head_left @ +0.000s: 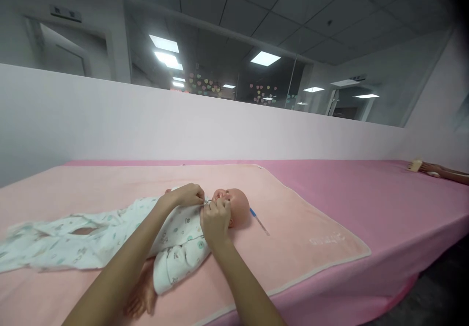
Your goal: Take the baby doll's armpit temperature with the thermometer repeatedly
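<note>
A baby doll (pixel 240 206) lies on its back on a peach blanket (pixel 293 233), its head toward the right. It wears a white patterned outfit (pixel 183 223) with long sleeves and legs. At the doll's neck, my left hand (pixel 188 195) is closed on the collar area, its fingers bent downward. My right hand (pixel 216 218) is closed beside it, just below the doll's chin, and partly covers the face. Both hands are nearly touching. What lies between their fingertips is small and mostly hidden, seemingly the collar's edge or tie.
Right of the doll's head lies a thin stick with a blue end (pixel 258 220). The blanket lies on a pink-covered table (pixel 330 184). At the far right, another person's or doll's arm (pixel 445 170) rests near a pale yellow object (pixel 415 165). A white partition (pixel 183 125) stands behind.
</note>
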Demonstrator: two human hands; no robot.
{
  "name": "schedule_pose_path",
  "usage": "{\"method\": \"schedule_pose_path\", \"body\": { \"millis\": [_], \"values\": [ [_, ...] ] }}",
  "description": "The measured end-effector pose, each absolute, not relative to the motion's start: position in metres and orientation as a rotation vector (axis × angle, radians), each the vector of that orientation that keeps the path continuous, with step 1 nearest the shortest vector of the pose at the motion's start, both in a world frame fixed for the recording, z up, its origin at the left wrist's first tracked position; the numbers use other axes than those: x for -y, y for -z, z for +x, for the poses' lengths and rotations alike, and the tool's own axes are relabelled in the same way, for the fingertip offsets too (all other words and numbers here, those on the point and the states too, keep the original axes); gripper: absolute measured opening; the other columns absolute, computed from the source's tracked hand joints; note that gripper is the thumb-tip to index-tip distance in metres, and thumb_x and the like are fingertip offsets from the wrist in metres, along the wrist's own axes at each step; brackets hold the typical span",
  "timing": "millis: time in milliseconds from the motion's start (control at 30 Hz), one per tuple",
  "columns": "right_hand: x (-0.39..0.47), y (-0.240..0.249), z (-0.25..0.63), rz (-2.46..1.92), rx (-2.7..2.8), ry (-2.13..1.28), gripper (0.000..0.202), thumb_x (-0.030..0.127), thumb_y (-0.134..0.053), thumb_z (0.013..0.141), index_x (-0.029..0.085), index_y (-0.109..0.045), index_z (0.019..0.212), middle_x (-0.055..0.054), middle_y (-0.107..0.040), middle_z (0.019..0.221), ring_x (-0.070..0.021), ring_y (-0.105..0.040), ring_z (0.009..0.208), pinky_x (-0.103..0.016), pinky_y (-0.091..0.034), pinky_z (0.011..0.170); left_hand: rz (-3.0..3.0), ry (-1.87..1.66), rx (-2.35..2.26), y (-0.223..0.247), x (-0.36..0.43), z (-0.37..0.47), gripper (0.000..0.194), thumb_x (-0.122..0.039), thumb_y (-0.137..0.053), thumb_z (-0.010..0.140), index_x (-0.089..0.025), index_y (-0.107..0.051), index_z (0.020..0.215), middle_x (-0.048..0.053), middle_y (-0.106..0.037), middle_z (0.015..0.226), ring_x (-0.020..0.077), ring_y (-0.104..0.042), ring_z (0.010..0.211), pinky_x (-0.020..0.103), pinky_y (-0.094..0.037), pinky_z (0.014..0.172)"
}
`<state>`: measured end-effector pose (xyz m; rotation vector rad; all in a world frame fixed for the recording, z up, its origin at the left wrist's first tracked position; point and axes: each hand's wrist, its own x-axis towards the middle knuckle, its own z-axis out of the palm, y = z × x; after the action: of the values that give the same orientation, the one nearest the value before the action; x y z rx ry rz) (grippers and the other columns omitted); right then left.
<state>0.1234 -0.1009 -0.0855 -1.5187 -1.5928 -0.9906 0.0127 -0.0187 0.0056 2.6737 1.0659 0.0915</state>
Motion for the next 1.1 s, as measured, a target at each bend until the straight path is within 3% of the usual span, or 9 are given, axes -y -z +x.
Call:
{"method": "schedule_pose_path", "body": {
  "millis": [667,1100],
  "values": [
    [0.0978,0.0848,0.1179,-1.536,1.612,0.903,0.024,0.006,-0.047,0.076,0.014,-0.063,0.060,-0.006,-0.056,0.054,-0.0203,-0.048,0.072,-0.040,-0.026,0.076,2.607,-0.114,-1.016,-0.0034,0.0149,0.0096,0.027,-0.034,-0.048,0.068,-0.018,-0.067,0.078,0.002,-0.068,0.083,0.0188,-0.057,0.077,0.026,-0.041,0.069],
    [0.1032,0.0850,0.1215,-1.535,1.598,0.933,0.027,0.007,-0.044,0.082,0.016,-0.060,0.062,-0.004,-0.055,0.058,-0.0193,-0.049,0.072,-0.038,-0.027,0.075,2.597,-0.202,-0.913,-0.0040,0.0147,0.0068,0.026,-0.033,-0.048,0.070,-0.019,-0.069,0.079,0.001,-0.068,0.081,0.0152,-0.058,0.074,0.022,-0.042,0.067]
  ]
}}
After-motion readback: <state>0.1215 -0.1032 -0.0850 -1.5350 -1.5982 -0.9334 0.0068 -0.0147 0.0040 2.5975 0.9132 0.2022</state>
